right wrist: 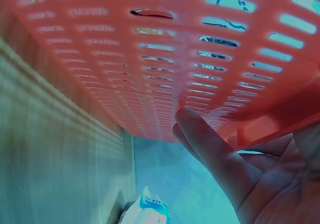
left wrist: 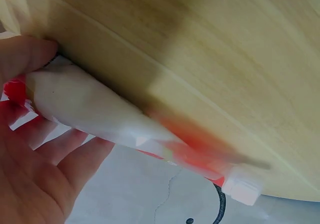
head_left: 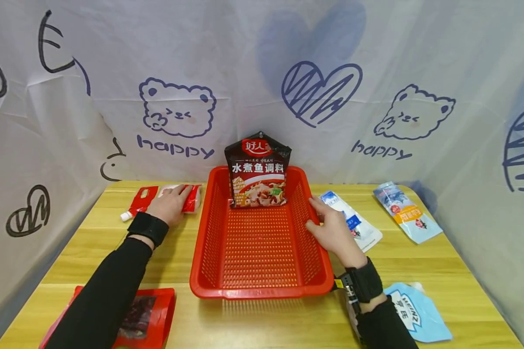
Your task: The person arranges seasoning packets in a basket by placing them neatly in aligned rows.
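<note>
My left hand [head_left: 169, 206] grips a red and white spouted pouch [head_left: 145, 198] lying at the table's back left. In the left wrist view, thumb and fingers lie on opposite sides of the pouch [left wrist: 100, 106], and its white cap [left wrist: 243, 185] points away from the hand. My right hand [head_left: 335, 231] holds the right rim of a red plastic basket [head_left: 262, 293], its fingers along the perforated side wall [right wrist: 165, 73] in the right wrist view. Inside the basket, a black and red fish seasoning packet [head_left: 258, 177] stands upright against the back wall.
Right of the basket lie a white and blue pouch [head_left: 362, 232], a light blue and orange pouch [head_left: 408, 213] and a pale blue Heinz pouch [head_left: 423, 315]. A red packet [head_left: 157, 315] with a dark window lies front left, partly under my left sleeve. Patterned cloth [head_left: 253, 63] hangs behind the table.
</note>
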{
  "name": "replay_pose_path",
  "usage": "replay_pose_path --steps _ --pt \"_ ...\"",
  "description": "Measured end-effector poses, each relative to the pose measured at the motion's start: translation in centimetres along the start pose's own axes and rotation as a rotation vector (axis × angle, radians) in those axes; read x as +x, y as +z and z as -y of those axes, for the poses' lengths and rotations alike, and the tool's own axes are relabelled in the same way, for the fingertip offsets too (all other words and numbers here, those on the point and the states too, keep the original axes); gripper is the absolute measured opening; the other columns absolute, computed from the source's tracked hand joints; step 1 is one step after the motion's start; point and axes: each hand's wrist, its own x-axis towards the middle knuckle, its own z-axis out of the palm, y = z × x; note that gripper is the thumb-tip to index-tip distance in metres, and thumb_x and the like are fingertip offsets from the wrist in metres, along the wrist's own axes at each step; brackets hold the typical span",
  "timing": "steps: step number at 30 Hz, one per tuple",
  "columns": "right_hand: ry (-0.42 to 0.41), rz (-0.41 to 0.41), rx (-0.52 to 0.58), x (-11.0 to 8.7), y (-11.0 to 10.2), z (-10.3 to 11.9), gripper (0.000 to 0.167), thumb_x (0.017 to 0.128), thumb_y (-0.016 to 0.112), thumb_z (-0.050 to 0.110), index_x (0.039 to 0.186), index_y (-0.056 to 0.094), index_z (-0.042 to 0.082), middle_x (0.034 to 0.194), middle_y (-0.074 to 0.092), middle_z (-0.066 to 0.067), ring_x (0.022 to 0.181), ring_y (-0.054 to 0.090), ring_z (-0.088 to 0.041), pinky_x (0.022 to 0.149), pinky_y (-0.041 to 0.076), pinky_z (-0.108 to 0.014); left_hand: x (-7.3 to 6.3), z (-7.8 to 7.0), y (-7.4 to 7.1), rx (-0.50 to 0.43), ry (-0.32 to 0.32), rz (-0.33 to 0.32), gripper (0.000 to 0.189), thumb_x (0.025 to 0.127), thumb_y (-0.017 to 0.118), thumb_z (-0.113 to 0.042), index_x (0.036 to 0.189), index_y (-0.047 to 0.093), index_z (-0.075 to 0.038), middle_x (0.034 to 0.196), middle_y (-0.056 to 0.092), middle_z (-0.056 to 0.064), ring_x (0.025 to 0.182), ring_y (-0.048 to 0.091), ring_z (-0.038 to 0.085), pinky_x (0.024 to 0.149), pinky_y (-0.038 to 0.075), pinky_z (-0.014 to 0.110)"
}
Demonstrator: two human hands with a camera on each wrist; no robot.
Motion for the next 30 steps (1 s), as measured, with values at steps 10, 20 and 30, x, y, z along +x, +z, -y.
replay_pose_path --steps 10,20,30 --pt "-0.003 -0.001 0.006 0.0 0.2 0.2 0.065 0.099 0.06 0.006 0.16 0.037 0.004 0.166 0.035 -0.016 0.116 0.068 -0.042 0.076 0.064 -0.042 -0.3 -0.1 -0.6 0.026 0.006 -0.013 0.063 0.09 0.07 0.0 0.148 0.046 0.01 0.142 0.056 0.032 0.122 0.061 0.047 0.1 0.052 0.062" --pt "-0.014 -0.006 0.012 0.0 -0.2 0.3 0.064 0.099 0.059 0.007 0.16 0.038 0.003 0.166 0.035 -0.016 0.115 0.068 -0.042 0.075 0.064 -0.042 -1.8 -0.4 -3.5 -0.046 -0.044 -0.101 0.057 0.095 0.062 0.003 0.148 0.045 0.01 0.135 0.059 0.033 0.108 0.063 0.052 0.091 0.053 0.069" --pt "0.002 -0.005 0.007 -0.1 0.0 0.3 0.064 0.1 0.059 0.006 0.16 0.038 0.003 0.166 0.035 -0.017 0.113 0.068 -0.042 0.075 0.064 -0.042 -3.6 -2.1 -6.2 -0.129 -0.061 -0.195 0.057 0.097 0.061 0.003 0.15 0.043 0.008 0.147 0.052 0.03 0.128 0.054 0.049 0.1 0.048 0.069"
